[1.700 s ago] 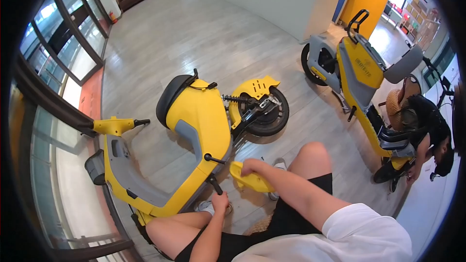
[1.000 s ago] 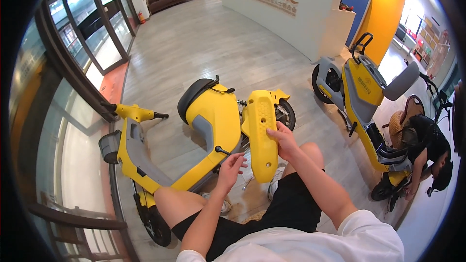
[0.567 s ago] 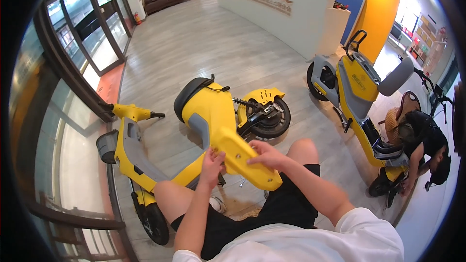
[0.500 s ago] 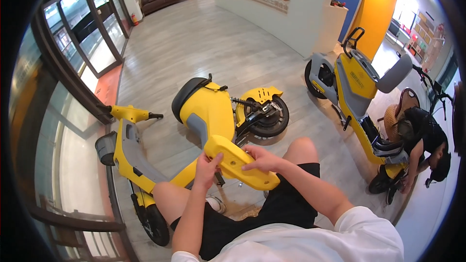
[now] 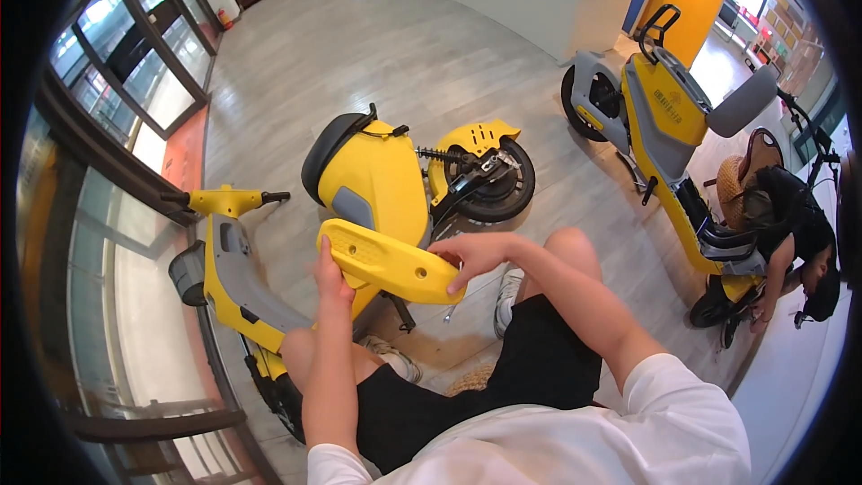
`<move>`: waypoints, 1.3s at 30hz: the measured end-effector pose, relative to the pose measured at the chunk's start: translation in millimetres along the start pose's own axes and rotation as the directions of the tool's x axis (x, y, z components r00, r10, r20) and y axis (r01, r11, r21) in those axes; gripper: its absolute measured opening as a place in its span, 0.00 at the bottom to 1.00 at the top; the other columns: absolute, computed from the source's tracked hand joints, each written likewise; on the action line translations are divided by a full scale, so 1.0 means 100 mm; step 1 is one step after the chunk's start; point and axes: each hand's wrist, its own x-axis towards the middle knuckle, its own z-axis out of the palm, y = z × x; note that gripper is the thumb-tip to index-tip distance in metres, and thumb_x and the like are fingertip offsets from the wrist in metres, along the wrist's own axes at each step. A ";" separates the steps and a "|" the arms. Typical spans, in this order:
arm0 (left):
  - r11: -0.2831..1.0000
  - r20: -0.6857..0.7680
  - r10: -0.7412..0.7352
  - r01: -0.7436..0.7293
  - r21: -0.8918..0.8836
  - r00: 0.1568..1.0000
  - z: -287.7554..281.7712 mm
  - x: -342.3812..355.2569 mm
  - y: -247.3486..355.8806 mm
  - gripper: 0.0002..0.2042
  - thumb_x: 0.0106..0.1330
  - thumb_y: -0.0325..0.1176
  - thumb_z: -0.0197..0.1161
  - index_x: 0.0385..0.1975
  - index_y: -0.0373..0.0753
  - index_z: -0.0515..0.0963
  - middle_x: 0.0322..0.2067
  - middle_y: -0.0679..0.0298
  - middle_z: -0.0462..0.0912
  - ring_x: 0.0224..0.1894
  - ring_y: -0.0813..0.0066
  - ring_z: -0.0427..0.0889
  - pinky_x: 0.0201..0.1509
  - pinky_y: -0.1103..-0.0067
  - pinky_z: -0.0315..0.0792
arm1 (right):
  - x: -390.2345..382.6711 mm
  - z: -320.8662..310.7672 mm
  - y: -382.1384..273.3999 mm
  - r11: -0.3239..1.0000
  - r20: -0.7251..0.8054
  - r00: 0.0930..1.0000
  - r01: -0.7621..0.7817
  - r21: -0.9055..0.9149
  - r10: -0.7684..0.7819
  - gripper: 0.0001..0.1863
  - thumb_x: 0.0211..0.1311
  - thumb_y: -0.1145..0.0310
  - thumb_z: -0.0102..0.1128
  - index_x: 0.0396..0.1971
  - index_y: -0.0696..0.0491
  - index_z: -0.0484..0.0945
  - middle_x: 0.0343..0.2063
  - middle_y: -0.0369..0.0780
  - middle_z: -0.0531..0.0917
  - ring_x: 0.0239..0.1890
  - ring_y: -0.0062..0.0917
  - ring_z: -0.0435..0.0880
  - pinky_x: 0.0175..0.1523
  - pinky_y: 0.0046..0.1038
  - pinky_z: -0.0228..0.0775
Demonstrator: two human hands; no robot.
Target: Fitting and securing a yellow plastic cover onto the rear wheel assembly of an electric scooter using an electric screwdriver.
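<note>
A long yellow plastic panel (image 5: 386,262) with rounded ends and bolt holes is held up over my lap. My left hand (image 5: 332,280) grips its left end with the thumb on top. Around its right end my right hand (image 5: 474,256) is closed, the fingertips at its upper edge. Just beyond the panel, a yellow and grey electric scooter (image 5: 382,181) lies on its side, its black seat to the left and its rear wheel (image 5: 492,181) to the right. The panel hides part of the scooter's frame.
To the right, a second yellow scooter (image 5: 669,112) stands upright; a co-worker in black (image 5: 781,216) bends down at its front wheel. A small metal tool (image 5: 450,313) lies on the floor between my feet. Glass doors (image 5: 135,45) line the left, and a white counter (image 5: 485,9) stands beyond.
The panel has moved left and turned closer to level in my hands. My right hand has shifted toward its right end. The whole view has tipped down slightly.
</note>
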 end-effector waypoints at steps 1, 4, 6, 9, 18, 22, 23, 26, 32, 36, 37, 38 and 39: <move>0.998 -0.035 -0.046 0.045 -0.033 0.998 -0.04 0.00 -0.06 0.21 0.78 0.46 0.53 0.59 0.36 0.72 0.54 0.60 0.81 0.52 0.63 0.83 0.56 0.66 0.78 | 0.10 -0.05 -0.12 0.999 -0.001 0.999 -0.034 -0.035 0.034 0.38 0.55 0.63 0.77 0.64 0.55 0.69 0.44 0.37 0.85 0.45 0.20 0.81 0.51 0.27 0.74; 0.992 -0.162 0.040 -0.059 -0.113 0.986 -0.02 0.08 -0.23 0.22 0.77 0.48 0.52 0.59 0.37 0.72 0.55 0.60 0.80 0.54 0.62 0.81 0.59 0.64 0.76 | 0.23 -0.18 0.00 0.996 -0.302 0.949 -0.075 0.055 0.088 0.31 0.55 0.66 0.77 0.58 0.59 0.75 0.44 0.38 0.85 0.45 0.20 0.82 0.53 0.25 0.74; 0.985 -0.219 0.046 -0.080 -0.152 0.975 0.14 0.04 -0.38 0.22 0.77 0.48 0.53 0.59 0.37 0.72 0.56 0.60 0.80 0.56 0.62 0.80 0.60 0.63 0.75 | 0.34 -0.21 0.33 0.971 -0.437 0.890 -0.027 0.239 0.132 0.30 0.53 0.68 0.77 0.55 0.61 0.77 0.45 0.39 0.85 0.46 0.22 0.83 0.53 0.26 0.75; 0.980 -0.212 0.029 -0.069 -0.187 0.977 0.11 0.03 -0.32 0.21 0.76 0.47 0.54 0.59 0.40 0.73 0.57 0.62 0.79 0.58 0.64 0.79 0.62 0.63 0.73 | 0.44 -0.34 0.36 0.855 -0.558 0.811 0.155 0.494 0.175 0.27 0.52 0.73 0.76 0.53 0.62 0.78 0.45 0.41 0.86 0.46 0.24 0.85 0.53 0.27 0.76; 0.999 -0.030 -0.036 0.037 0.034 0.999 0.27 0.01 -0.18 0.12 0.72 0.41 0.62 0.50 0.47 0.76 0.45 0.70 0.83 0.45 0.75 0.80 0.51 0.66 0.74 | 0.23 -0.82 0.33 0.599 -0.657 0.715 0.425 0.679 0.237 0.18 0.64 0.72 0.67 0.52 0.60 0.77 0.43 0.41 0.85 0.44 0.23 0.85 0.51 0.27 0.79; 0.995 0.002 -0.029 0.028 0.094 1.000 0.20 -0.02 -0.18 0.12 0.71 0.40 0.64 0.50 0.46 0.76 0.46 0.68 0.84 0.42 0.74 0.84 0.43 0.72 0.78 | 0.30 -0.79 0.45 0.689 -0.684 0.669 0.349 0.635 0.291 0.17 0.65 0.70 0.67 0.51 0.60 0.79 0.42 0.38 0.84 0.45 0.22 0.84 0.49 0.26 0.79; 0.996 -0.006 -0.020 0.021 0.090 1.000 0.15 -0.01 -0.19 0.12 0.71 0.40 0.64 0.50 0.46 0.76 0.46 0.68 0.84 0.42 0.74 0.84 0.43 0.72 0.78 | 0.29 -0.79 0.45 0.677 -0.691 0.666 0.374 0.634 0.279 0.16 0.65 0.70 0.67 0.50 0.59 0.79 0.42 0.39 0.84 0.44 0.21 0.84 0.50 0.25 0.78; 0.991 0.127 -0.063 0.046 0.127 0.990 0.01 -0.02 -0.21 0.15 0.71 0.39 0.64 0.54 0.43 0.74 0.49 0.63 0.84 0.41 0.70 0.86 0.40 0.73 0.81 | 0.22 -0.84 0.47 0.681 -0.720 0.627 0.389 0.621 0.298 0.17 0.64 0.71 0.67 0.51 0.58 0.78 0.42 0.40 0.85 0.44 0.23 0.85 0.50 0.26 0.78; 0.970 0.487 -0.226 0.151 0.188 0.844 -0.11 -0.27 -0.12 0.34 0.73 0.62 0.49 0.68 0.39 0.65 0.54 0.53 0.81 0.45 0.56 0.84 0.45 0.60 0.80 | 0.17 -0.87 0.38 0.520 -0.756 0.632 0.594 0.614 0.171 0.23 0.66 0.74 0.64 0.59 0.59 0.70 0.46 0.43 0.83 0.47 0.28 0.86 0.53 0.30 0.80; 0.915 0.532 -0.401 0.358 0.188 0.746 -0.14 -0.33 -0.01 0.44 0.70 0.72 0.33 0.71 0.38 0.60 0.59 0.45 0.77 0.52 0.46 0.82 0.53 0.55 0.78 | 0.24 -0.86 0.40 0.523 -0.740 0.655 0.581 0.624 0.155 0.26 0.67 0.75 0.62 0.63 0.59 0.66 0.48 0.45 0.82 0.49 0.30 0.85 0.55 0.31 0.80; 0.909 0.568 -0.414 0.356 0.216 0.712 -0.15 -0.32 -0.01 0.44 0.70 0.71 0.35 0.71 0.36 0.61 0.59 0.45 0.77 0.54 0.46 0.81 0.55 0.56 0.77 | 0.26 -0.86 0.38 0.512 -0.730 0.666 0.578 0.636 0.154 0.26 0.68 0.75 0.61 0.63 0.59 0.65 0.48 0.45 0.82 0.49 0.30 0.85 0.55 0.31 0.80; 0.903 0.603 -0.426 0.353 0.244 0.674 -0.16 -0.31 -0.01 0.44 0.71 0.71 0.36 0.70 0.34 0.61 0.60 0.46 0.76 0.55 0.46 0.81 0.57 0.56 0.76 | 0.28 -0.83 0.39 0.512 -0.732 0.663 0.579 0.635 0.159 0.26 0.68 0.75 0.61 0.63 0.59 0.65 0.48 0.45 0.82 0.49 0.30 0.85 0.55 0.31 0.80; 0.903 0.610 -0.427 0.353 0.246 0.667 -0.12 -0.32 -0.01 0.44 0.71 0.71 0.36 0.70 0.34 0.61 0.60 0.46 0.76 0.55 0.46 0.81 0.57 0.56 0.76 | 0.30 -0.83 0.41 0.499 -0.722 0.674 0.577 0.646 0.155 0.26 0.68 0.75 0.61 0.63 0.59 0.65 0.48 0.45 0.82 0.49 0.31 0.85 0.56 0.32 0.79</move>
